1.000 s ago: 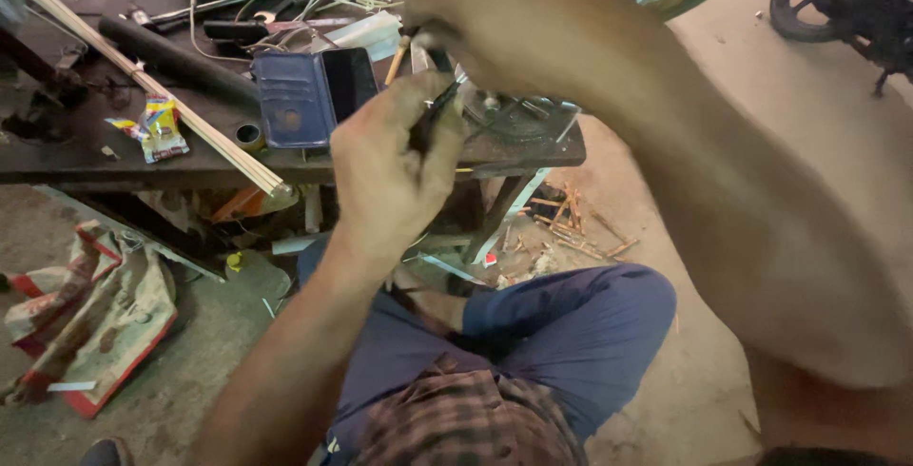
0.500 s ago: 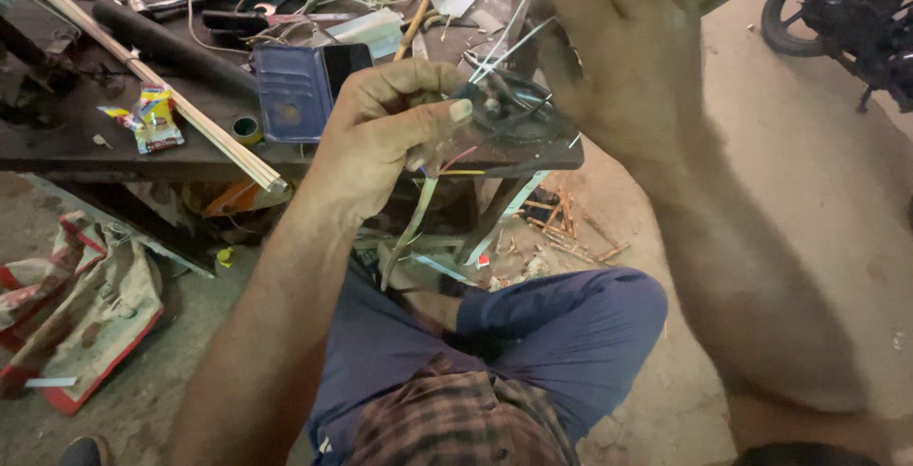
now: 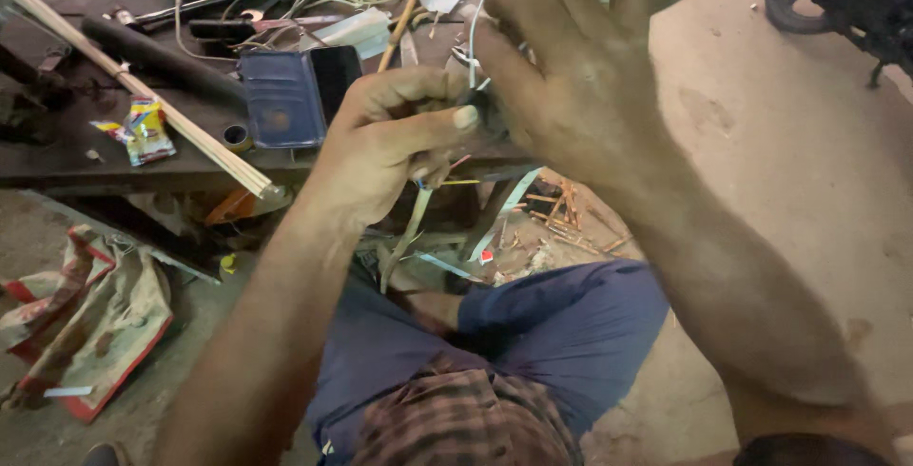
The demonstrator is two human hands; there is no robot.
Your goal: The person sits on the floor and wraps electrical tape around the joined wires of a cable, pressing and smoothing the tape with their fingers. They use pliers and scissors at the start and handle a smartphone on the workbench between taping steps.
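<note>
— Counting from the lap outward: two hands work together above the blue trousers [image 3: 571, 323]. The left hand [image 3: 385, 147] is curled tight, thumb pressed across, pinching a small dark part [image 3: 483, 109] with thin wires [image 3: 473, 48] running up from it.

— And the other?

— The right hand [image 3: 571, 76] cups over the same part from above, fingers bent loosely; what it grips is hidden.

— Any change?

— Half a second ago both hands sat lower and the right fingers were spread; now they have risen and closed in.

— Beyond them?

— One dark workbench [image 3: 57, 157] carrying one blue wallet-like case [image 3: 281, 100], one black tube [image 3: 157, 57], a bundle of pale sticks [image 3: 133, 81] and one bright wrapper [image 3: 147, 131]. Contents of the case cannot be told.
</note>
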